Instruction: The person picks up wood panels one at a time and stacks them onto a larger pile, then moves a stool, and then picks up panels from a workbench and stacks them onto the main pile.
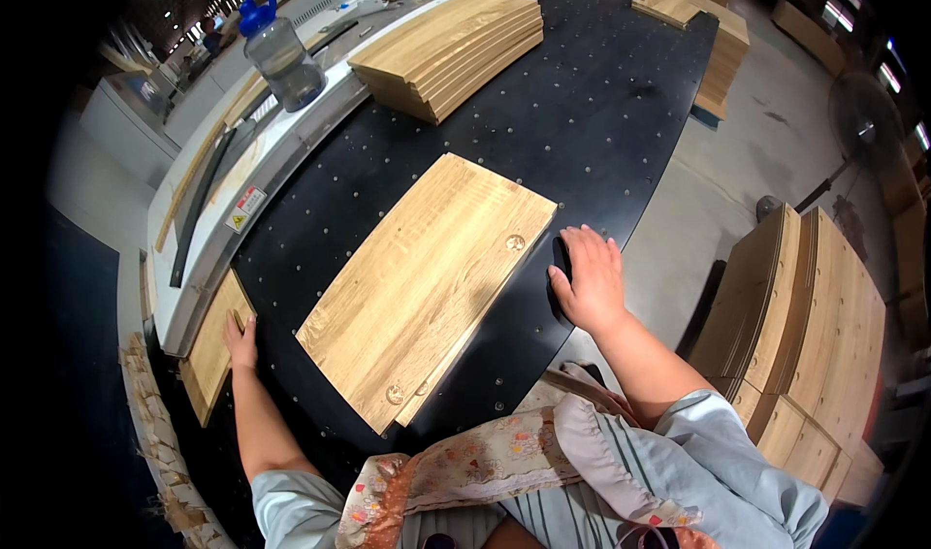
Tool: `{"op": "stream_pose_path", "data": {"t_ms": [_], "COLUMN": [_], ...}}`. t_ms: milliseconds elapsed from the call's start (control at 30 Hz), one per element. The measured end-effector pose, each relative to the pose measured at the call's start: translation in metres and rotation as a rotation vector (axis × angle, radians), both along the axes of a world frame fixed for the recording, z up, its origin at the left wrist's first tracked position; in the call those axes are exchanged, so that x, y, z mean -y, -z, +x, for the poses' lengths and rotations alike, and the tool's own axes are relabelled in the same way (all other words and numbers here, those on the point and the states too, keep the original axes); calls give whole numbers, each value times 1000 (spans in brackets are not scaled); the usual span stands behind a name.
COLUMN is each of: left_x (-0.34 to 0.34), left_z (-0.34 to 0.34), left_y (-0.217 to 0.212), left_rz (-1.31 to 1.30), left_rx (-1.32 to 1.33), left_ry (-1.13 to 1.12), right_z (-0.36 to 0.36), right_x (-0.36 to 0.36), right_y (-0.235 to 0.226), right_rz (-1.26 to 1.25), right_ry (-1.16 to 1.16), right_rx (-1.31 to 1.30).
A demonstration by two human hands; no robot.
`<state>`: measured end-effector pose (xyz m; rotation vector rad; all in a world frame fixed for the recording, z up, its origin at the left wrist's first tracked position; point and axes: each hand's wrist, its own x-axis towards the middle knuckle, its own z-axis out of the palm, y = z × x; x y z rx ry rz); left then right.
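Observation:
Two light wood-grain panels (427,277) lie stacked, slightly out of line, on the black table (601,151). Round holes show near two corners of the upper one. My right hand (590,282) rests flat at the table's right edge beside them, fingers stretched and holding nothing. On the far left, my left hand (240,339) touches the right side of another wooden panel (206,355), its thumb and fingers apart. That panel lies along the end of the white machine bed. Part of it is hidden by my hand.
A tall stack of wooden panels (451,49) stands farther back on the table. A blue-lidded water jug (281,59) sits on the white machine bed (335,103). More panels are piled at the right (805,316). A fan (863,127) stands behind them.

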<state>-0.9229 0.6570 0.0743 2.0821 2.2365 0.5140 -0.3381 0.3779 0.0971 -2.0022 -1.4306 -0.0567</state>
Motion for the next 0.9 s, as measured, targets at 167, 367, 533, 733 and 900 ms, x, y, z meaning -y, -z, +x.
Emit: {"op": "stream_pose_path", "data": {"t_ms": [167,367,533,733,900], "left_x": [127,218,226,253,246], "left_z": [174,267,270,318,356], "left_y": [-44,-45,-27,-46,-44], "left_rz": [-243,-283,-202,-357,-428], "left_rx": [1166,1137,1034,1093,918], "left_ry": [74,175,142,327,513], "right_z": [56,62,65,131,157], "right_x": [-13,-65,-12,89,95], "right_y": [-1,-12,-29,-9,-1], "right_rz": [102,-32,-130,-245,-141], "right_ry": [-56,-286,-317,-288,-309], "right_rx": [-445,-175,-245,-941,-1601]}}
